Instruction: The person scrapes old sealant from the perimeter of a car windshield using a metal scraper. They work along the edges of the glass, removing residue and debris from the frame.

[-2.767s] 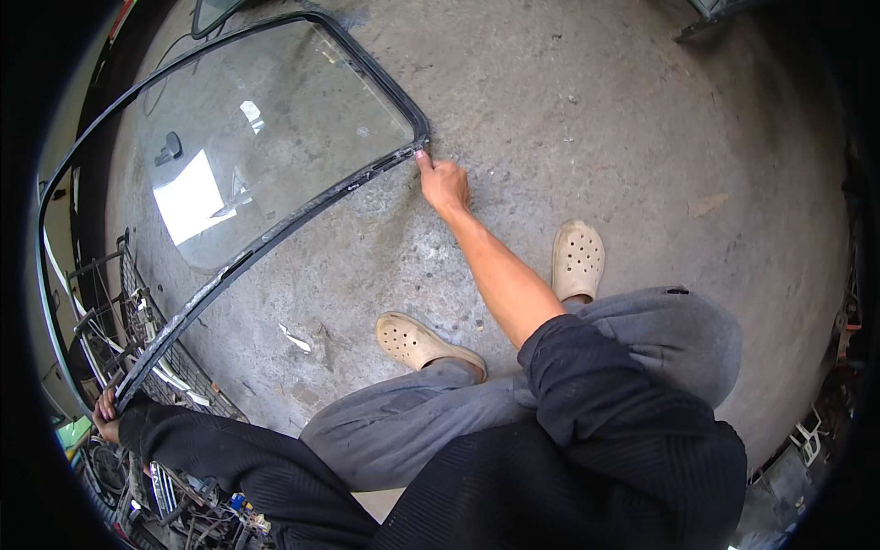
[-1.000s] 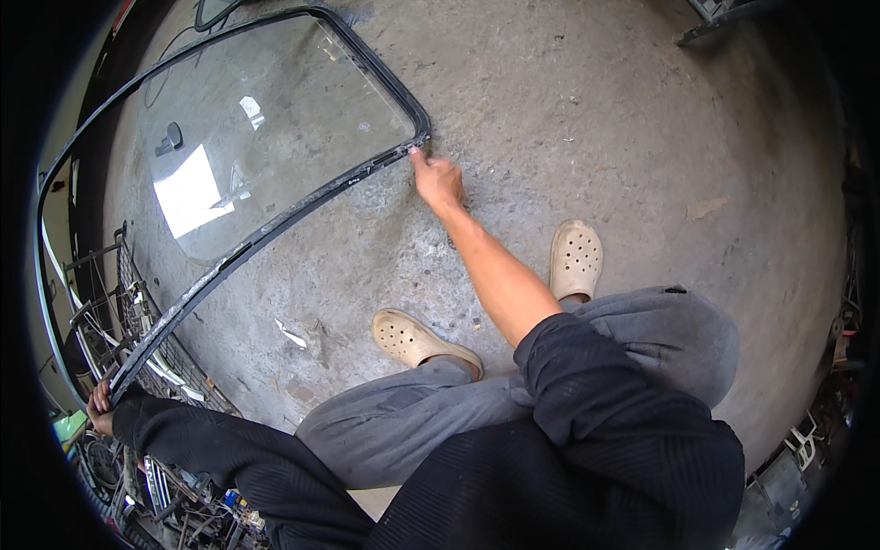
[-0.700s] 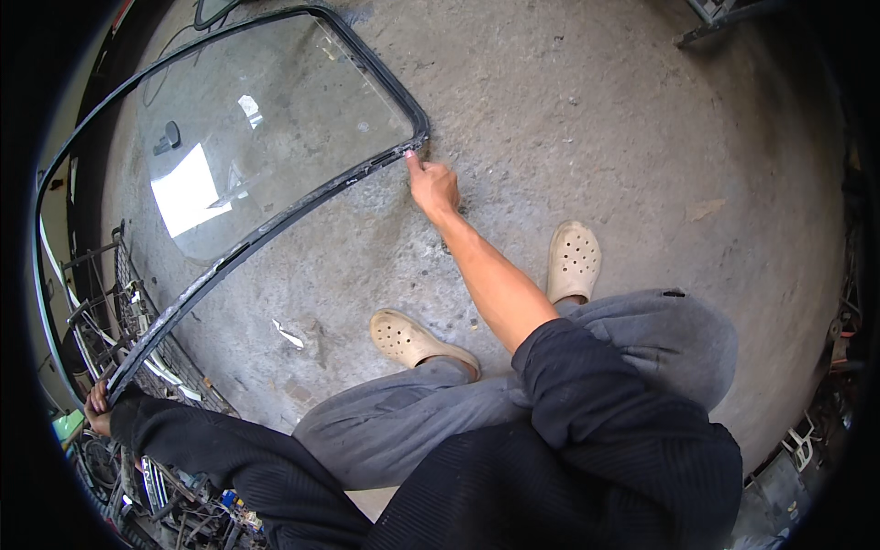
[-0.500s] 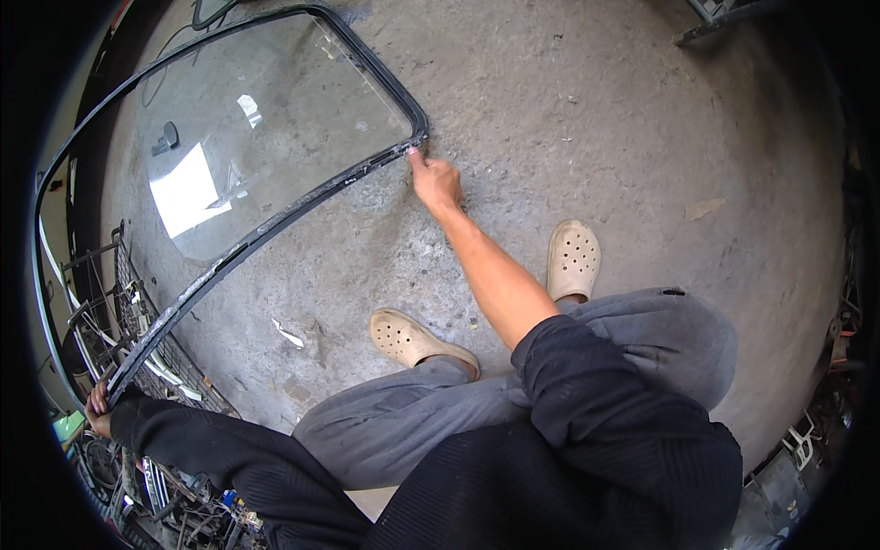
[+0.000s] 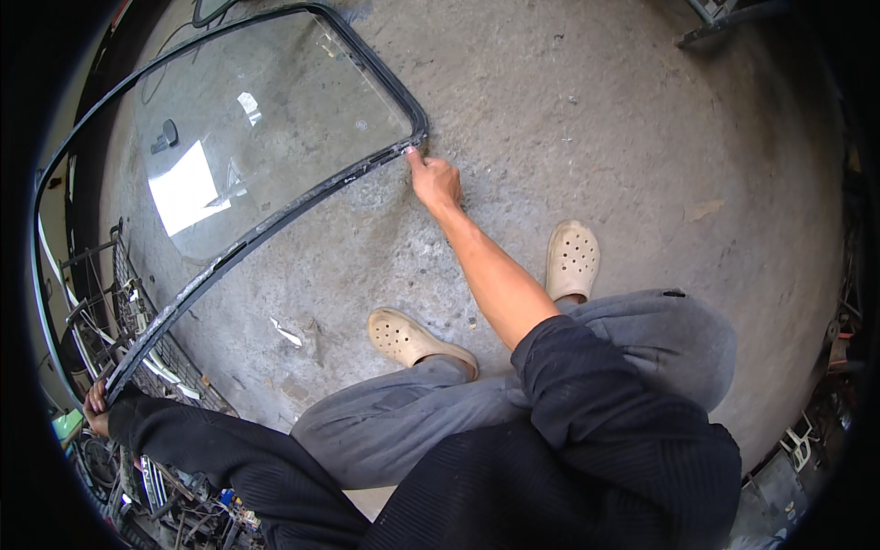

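Note:
A large windshield (image 5: 302, 110) of clear glass with a black rubbery border is held up in front of me, stretching from the far middle to the lower left. A dark mirror mount (image 5: 166, 137) and pale label-like patches show on the glass. My right hand (image 5: 435, 179) is closed on the border near its right corner, the thumb pressed along the edge. At the far lower left my left hand (image 5: 96, 408) grips the opposite end of the same edge, its fingers curled round it and partly hidden by the sleeve.
Below me is a worn concrete floor (image 5: 642, 165), where my beige clogs (image 5: 575, 259) stand. A wire mesh rack (image 5: 174, 353) and piled metal scrap (image 5: 174, 495) lie at lower left. A white scrap (image 5: 286, 332) lies on the floor. More parts (image 5: 797, 449) line the right rim.
Almost nothing differs. Both hands keep their hold on the windshield, which has shifted only very slightly.

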### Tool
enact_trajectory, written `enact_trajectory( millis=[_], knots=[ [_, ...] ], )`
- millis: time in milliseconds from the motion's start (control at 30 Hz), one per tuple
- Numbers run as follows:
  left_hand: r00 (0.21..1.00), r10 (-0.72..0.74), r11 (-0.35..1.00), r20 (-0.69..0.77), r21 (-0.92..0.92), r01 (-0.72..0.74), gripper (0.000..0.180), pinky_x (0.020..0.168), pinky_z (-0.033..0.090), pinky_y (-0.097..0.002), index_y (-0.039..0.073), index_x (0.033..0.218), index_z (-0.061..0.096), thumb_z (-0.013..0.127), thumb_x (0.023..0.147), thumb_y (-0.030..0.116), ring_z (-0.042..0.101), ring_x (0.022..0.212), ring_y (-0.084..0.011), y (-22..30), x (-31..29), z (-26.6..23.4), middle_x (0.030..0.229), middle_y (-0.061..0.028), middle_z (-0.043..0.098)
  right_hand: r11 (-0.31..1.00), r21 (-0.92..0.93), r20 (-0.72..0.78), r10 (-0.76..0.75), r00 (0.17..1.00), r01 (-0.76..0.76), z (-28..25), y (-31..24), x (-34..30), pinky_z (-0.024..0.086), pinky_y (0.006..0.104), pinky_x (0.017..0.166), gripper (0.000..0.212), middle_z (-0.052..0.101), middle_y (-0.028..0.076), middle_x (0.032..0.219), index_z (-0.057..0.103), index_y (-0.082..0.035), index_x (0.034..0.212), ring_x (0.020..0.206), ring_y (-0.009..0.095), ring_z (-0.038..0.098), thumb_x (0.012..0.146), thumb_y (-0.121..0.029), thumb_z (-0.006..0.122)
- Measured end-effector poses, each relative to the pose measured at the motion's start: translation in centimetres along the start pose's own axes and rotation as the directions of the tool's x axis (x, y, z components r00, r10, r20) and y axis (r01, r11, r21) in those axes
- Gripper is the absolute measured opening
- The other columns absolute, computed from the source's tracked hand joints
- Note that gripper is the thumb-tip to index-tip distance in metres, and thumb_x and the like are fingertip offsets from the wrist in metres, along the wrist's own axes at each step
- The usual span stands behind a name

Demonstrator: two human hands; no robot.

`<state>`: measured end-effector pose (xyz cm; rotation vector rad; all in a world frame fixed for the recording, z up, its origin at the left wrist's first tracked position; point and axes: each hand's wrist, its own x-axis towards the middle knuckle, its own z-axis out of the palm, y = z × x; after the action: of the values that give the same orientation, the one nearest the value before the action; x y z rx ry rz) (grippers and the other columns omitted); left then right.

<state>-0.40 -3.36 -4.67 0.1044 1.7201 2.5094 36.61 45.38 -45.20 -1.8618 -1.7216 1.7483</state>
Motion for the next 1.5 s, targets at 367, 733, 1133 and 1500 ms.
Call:
enact_trajectory(
  millis=[367,733,1133,1500],
  knots=[
    [0.997,0.08,0.997,-0.004,0.014,-0.08,0.028,0.067,0.035,-0.0281,0.014,0.056,0.028,0.05,0.071,0.006,0.035,0.056,-0.0153,0.0,0.8,-0.7,0.054,-0.0019,0.031,1.0,-0.016,-0.012,-0.011,1.0,0.011,0.6,0.0,-0.5,0.045,0.0472,0.077,0.059,0.064,0.026,0.089,0.069,-0.004,0.084,0.088,0.044,0.06,0.083,-0.06,0.049],
    [0.997,0.073,0.997,0.005,0.006,-0.073,0.027,0.067,0.035,-0.0283,0.014,0.056,0.028,0.05,0.07,0.006,0.035,0.056,-0.0155,-0.1,1.1,-1.2,0.054,-0.0021,0.031,1.0,-0.006,0.033,0.021,0.999,-0.021,0.2,-0.6,-0.6,0.046,0.0476,0.08,0.055,0.064,0.025,0.094,0.069,-0.005,0.088,0.093,0.043,0.06,0.085,-0.056,0.048],
    [0.999,0.045,0.999,0.017,-0.011,-0.044,0.027,0.066,0.035,-0.0285,0.014,0.056,0.028,0.049,0.07,0.006,0.035,0.055,-0.0158,0.3,1.4,-1.4,0.054,-0.0023,0.031,1.0,-0.015,0.036,-0.01,0.999,0.011,0.5,-1.1,-1.7,0.045,0.0477,0.079,0.057,0.064,0.025,0.091,0.069,-0.004,0.087,0.09,0.043,0.06,0.084,-0.057,0.048],
    [0.999,0.015,0.999,0.032,-0.043,-0.013,0.027,0.066,0.036,-0.0294,0.014,0.056,0.027,0.048,0.071,0.006,0.035,0.055,-0.0166,-0.2,0.3,0.3,0.054,-0.0028,0.03,0.997,-0.073,0.006,-0.013,1.0,0.013,-0.1,-1.0,-0.8,0.046,0.0461,0.077,0.058,0.065,0.024,0.086,0.068,-0.002,0.083,0.087,0.042,0.061,0.084,-0.057,0.049]
  ],
)
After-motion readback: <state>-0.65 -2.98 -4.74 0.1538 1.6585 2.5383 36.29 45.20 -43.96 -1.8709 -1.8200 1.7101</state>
